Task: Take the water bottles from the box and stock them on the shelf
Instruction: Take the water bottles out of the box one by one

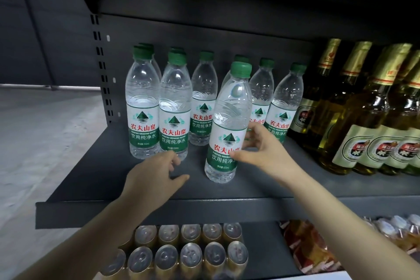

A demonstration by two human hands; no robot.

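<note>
Head view: cans [181,254] sit nearest, below the shelf [145,207]. Above, left hand [152,175] hovers with loose, empty fingers; right hand [261,145] curls round the front bottle [227,125], probably to steady it upright before the rows [159,102] behind.

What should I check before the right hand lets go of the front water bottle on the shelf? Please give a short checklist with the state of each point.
1. Front bottle stands on the shelf: ok, though it looks slightly tilted.
2. Right hand has contact with it: ok, thumb and fingers are at the label.
3. Left hand is out of the way: ok, it holds nothing, just in front of the left bottles.
4. Front bottle is clear of the beer bottles: ok, water bottles stand between.
5. Label faces forward: ok.
6. Box with remaining bottles: cannot tell, not in view.
</note>
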